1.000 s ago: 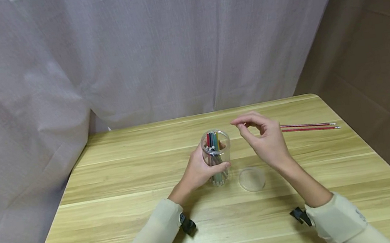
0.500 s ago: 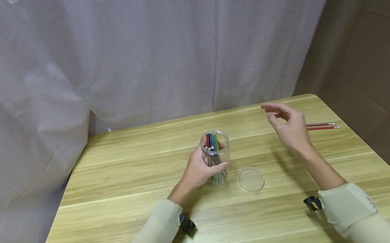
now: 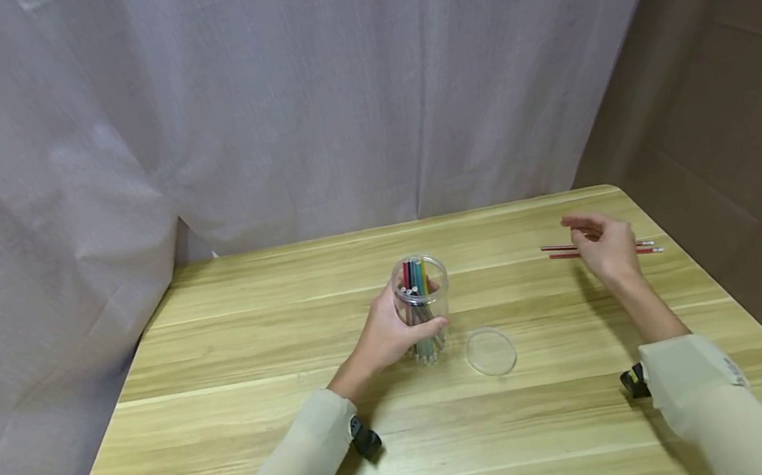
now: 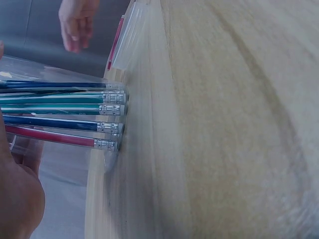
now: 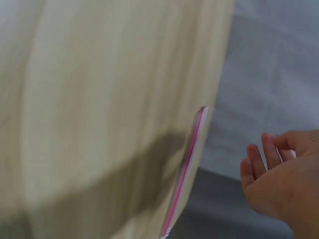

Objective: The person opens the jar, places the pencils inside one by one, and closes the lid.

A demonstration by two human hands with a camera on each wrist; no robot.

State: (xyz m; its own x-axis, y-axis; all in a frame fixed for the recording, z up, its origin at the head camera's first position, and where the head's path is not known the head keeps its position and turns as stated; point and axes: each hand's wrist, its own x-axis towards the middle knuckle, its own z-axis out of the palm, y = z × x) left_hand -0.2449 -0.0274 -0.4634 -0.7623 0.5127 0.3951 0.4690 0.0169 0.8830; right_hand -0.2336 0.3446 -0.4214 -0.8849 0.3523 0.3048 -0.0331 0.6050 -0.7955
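My left hand (image 3: 390,328) grips a clear plastic jar (image 3: 443,306) around its side, thumb across the front. Inside stand several pencils (image 3: 417,277) in red, dark blue, teal and yellow; the left wrist view shows teal pencils (image 4: 55,109) with their eraser ends down at the jar's base. Farther right, my right hand (image 3: 606,249) hovers over two red pencils (image 3: 561,256) lying side by side, hiding their middles. Its fingers are loosely bent with nothing between them. One red pencil (image 5: 185,170) appears beneath that hand in the right wrist view.
A round clear lid (image 3: 490,352) lies on the wooden table (image 3: 234,440) just right of the jar. Grey cloth (image 3: 287,104) hangs behind the table's far edge, and a brown panel (image 3: 746,158) stands along the right side.
My right hand has moved rightward from near the jar to above the two red pencils, and lowered a little in the last half second. My left hand and the jar have stayed put.
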